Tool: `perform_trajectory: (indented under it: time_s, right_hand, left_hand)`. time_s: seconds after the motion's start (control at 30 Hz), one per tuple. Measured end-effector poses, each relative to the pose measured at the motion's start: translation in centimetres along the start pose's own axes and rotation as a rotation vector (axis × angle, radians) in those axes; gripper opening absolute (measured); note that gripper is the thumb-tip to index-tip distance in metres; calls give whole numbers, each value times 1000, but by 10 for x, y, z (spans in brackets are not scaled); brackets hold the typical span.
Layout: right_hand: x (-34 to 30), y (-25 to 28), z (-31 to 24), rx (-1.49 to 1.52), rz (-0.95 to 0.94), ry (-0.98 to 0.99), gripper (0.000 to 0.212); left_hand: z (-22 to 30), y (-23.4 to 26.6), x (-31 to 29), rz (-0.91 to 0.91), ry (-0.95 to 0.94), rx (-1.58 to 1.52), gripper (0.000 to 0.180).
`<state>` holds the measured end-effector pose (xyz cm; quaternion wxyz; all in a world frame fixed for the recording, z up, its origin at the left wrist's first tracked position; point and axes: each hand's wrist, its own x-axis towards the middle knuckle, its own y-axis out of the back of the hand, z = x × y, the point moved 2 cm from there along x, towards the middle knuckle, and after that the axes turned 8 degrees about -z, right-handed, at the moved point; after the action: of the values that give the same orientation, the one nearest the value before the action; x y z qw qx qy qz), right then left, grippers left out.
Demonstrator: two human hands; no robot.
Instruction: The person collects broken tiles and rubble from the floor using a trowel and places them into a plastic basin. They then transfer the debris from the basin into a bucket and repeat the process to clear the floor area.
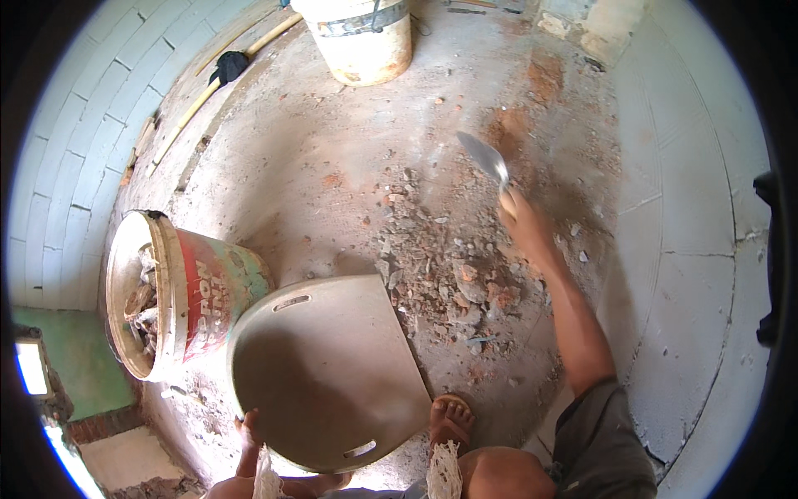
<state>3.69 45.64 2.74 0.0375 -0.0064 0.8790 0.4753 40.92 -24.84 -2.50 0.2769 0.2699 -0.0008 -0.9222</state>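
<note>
My right hand (pixel 517 218) is closed round the handle of a pointing trowel (pixel 485 158), its metal blade aimed away over the floor. Below and left of it spreads a heap of broken rubble (pixel 465 279), grey and reddish pieces with dust. A beige plastic scoop pan (pixel 332 366) with two slotted handles lies with its straight edge against the heap, and nothing is in it. At the pan's lower left rim, my left hand (pixel 248 426) grips the edge. My sandalled foot (pixel 450 420) is beside the pan's near right corner.
A paint bucket (pixel 218 283) with rubble inside lies tipped at the left. Another white bucket (pixel 366 46) stands at the far side. A long-handled tool (pixel 195 106) lies along the left block wall (pixel 91 158). Pale wall panels (pixel 686 291) close off the right.
</note>
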Motion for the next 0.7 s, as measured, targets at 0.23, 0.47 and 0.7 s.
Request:
perform_trajectory:
  time_s: [0.23,0.47,0.7]
  right_hand:
    - [151,-66,-56,-364,-257,162,34]
    - [114,-61,-51,-255,-825,242,25]
    - [55,-1,-68,-449,-831,319,32]
  left_hand:
    - [51,-57,-44,143,196,-46,72]
    - [52,-60,-44,57,217,-76,56]
    - [58,-60,-38,-18,236,66,51]
